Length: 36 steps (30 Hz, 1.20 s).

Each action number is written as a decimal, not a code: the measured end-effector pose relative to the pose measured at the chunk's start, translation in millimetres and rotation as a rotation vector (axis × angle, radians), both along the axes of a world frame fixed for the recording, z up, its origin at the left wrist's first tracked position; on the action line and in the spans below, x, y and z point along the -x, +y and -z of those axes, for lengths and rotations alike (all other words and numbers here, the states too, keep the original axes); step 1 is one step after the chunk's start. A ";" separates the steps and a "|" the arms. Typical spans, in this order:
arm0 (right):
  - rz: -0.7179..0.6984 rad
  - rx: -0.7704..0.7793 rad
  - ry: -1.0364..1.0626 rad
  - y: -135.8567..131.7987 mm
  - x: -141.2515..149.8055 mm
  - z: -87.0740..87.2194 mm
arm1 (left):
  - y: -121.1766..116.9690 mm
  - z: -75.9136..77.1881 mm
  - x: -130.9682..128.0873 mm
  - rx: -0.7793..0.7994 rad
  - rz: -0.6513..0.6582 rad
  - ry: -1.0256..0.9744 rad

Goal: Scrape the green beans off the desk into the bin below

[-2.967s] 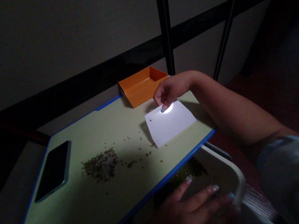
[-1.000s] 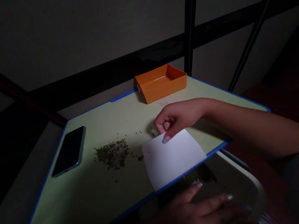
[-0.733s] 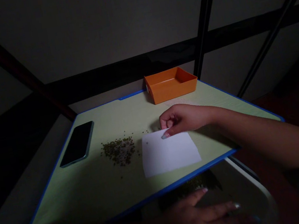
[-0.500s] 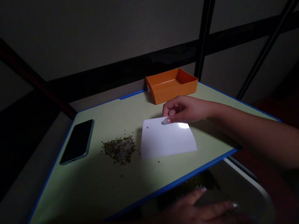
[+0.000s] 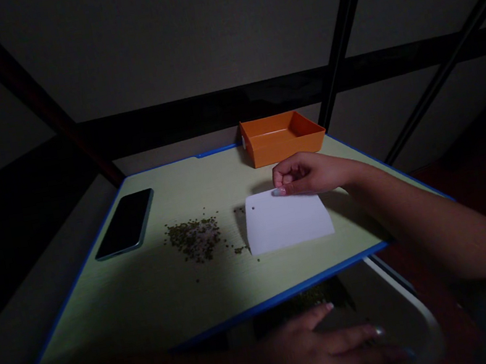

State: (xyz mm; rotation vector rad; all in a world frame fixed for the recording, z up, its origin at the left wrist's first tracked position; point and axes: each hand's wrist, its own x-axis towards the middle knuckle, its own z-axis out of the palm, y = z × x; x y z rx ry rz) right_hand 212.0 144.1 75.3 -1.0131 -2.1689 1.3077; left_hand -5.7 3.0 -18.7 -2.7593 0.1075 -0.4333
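Observation:
Between thumb and curled fingers, my right hand [image 5: 311, 171] grips the top edge of a white plastic scraper [image 5: 288, 221] with a small hole in its corner. The scraper stands tilted, its lower edge at the tabletop [image 5: 151, 298]. Left of it lies a loose pile of small green beans [image 5: 194, 239], with some pale bits among them. A few beans sit right beside the scraper's left edge. Low in the view, my left hand [image 5: 322, 350] is spread, dim and holding nothing visible, over a white-rimmed container [image 5: 422, 307] below the table's front edge.
An orange open box [image 5: 287, 149] stands at the back right of the table. A dark-screened phone [image 5: 125, 223] lies at the left. Blue trim [image 5: 291, 294] borders the table, and panelled doors [image 5: 198, 33] rise behind it.
My right hand has moved the scraper a little to the right, away from the pile. Several beans now show beside its left edge. My left hand stays nearly where it was.

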 end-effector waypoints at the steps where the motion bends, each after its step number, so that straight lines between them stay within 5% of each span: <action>1: -0.011 -0.003 -0.008 -0.2 -0.4 -0.2 | 0.2 -0.9 -0.1 0.006 0.003 0.002; 27: -0.254 0.104 -0.098 -4.3 -1.1 1.8 | -0.8 -2.4 1.6 0.034 -0.004 0.033; 36: -0.123 0.045 -0.054 -2.2 -5.1 -3.4 | 1.9 -5.0 1.8 0.069 0.029 0.086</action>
